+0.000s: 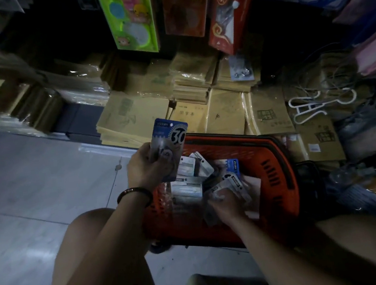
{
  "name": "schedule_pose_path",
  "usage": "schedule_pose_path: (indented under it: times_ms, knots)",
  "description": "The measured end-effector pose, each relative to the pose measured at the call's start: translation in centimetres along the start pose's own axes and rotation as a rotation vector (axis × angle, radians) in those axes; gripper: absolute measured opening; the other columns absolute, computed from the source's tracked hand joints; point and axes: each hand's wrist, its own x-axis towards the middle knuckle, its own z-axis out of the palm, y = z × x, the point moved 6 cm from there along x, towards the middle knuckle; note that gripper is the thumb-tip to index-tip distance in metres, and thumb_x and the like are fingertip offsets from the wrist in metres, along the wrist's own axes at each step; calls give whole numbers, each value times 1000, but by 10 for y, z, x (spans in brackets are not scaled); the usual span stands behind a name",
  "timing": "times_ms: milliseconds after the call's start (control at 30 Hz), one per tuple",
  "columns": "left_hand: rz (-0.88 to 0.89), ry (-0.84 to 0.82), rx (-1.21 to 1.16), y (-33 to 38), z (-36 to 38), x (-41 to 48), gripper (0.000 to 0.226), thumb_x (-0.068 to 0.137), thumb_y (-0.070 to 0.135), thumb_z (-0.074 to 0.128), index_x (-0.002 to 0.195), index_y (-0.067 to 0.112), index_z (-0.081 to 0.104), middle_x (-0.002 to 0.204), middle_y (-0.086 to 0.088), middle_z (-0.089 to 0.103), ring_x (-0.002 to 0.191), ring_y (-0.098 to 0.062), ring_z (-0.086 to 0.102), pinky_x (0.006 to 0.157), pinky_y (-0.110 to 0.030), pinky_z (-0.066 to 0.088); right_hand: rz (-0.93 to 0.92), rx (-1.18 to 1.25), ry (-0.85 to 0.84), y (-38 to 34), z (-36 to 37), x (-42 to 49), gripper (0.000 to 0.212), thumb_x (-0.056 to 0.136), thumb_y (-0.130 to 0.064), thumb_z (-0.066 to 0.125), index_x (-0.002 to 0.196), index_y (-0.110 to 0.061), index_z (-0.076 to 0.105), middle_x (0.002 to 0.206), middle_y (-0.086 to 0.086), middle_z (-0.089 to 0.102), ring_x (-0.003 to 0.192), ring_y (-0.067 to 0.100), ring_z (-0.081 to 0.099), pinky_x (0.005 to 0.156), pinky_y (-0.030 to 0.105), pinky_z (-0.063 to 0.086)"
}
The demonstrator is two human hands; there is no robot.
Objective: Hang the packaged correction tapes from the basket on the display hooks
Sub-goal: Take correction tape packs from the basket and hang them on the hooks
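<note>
Right hand (223, 205): nearest, down inside the basket (282, 168), fingers curled round a few loose packs (231, 184).
Left hand (147, 166): over the basket's left rim, fingers and thumb gripping the held pack (169, 137) by its lower half.
Held pack's long axis: upright, hang-hole end up and clear of the fingers (handy for a hook).
Display hooks: not visible; the hanging goods (129, 17) lie farther off and above, so the left hand is probably nearer.

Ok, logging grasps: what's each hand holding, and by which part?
Left hand grips a correction tape pack by its lower half; right hand clutches packs in the basket, part unclear.
</note>
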Motion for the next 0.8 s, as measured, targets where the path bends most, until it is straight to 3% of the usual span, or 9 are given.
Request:
schedule_pose_path:
  times_ms: [133,233,367,433,500,600,667,733,800]
  knots:
    - [-10,-15,42,-6,-5,10,19,93,34,73,111,30,70,100,2,76,98,-23,71,86,-45,61,-65,-33,-136,-15,32,12,49,74,-68,80,97,-24,76,88,-9,77,83,6,70,61,21,45]
    - [-32,-82,69,-7,-2,13,22,96,33,69,117,28,67,108,-1,75,103,-27,69,93,-51,59,-52,-61,-96,-25,42,18,34,79,-49,85,96,-20,78,86,-8,75,81,11,68,61,22,47]
    - [-20,-114,102,-6,-3,16,32,98,35,67,128,24,64,120,-7,73,112,-31,68,98,-51,56,-77,-198,24,-39,41,17,24,90,-30,71,76,-13,62,79,3,67,79,23,62,67,36,48]
    - [-48,-86,133,-8,-8,19,36,96,44,64,124,21,66,115,-10,74,107,-33,69,95,-49,58,-113,-64,35,-43,36,6,19,95,-28,68,83,-17,60,81,-1,64,78,20,58,65,33,38]
    - [-25,-86,210,-6,-8,19,37,98,47,60,116,15,68,106,-12,75,101,-35,70,85,-44,57,-170,79,92,-48,19,-12,21,98,-25,69,81,-17,58,75,-4,61,73,17,58,63,31,41]
    - [18,-147,266,2,0,11,34,106,43,55,124,16,65,105,-4,67,96,-26,62,77,-34,41,-206,233,224,-57,-18,-36,32,99,-19,70,72,-20,53,66,-6,54,60,2,50,56,16,36]
    - [70,-216,179,11,9,-1,38,104,51,58,134,28,61,114,3,66,103,-20,60,82,-31,40,-235,326,301,-64,-42,-49,37,100,-22,70,69,-20,49,63,-5,50,56,3,50,55,20,34]
    - [126,-315,81,18,22,-14,44,97,58,66,135,38,58,124,6,69,116,-21,65,94,-38,51,-291,419,381,-75,-68,-63,39,100,-23,70,69,-16,48,62,-3,52,56,4,50,57,28,38]
    - [177,-379,10,27,32,-32,40,102,39,67,140,40,56,131,4,71,123,-24,68,101,-46,56,-367,488,447,-88,-90,-81,41,99,-20,71,68,-14,45,59,-4,47,54,5,44,55,26,35]
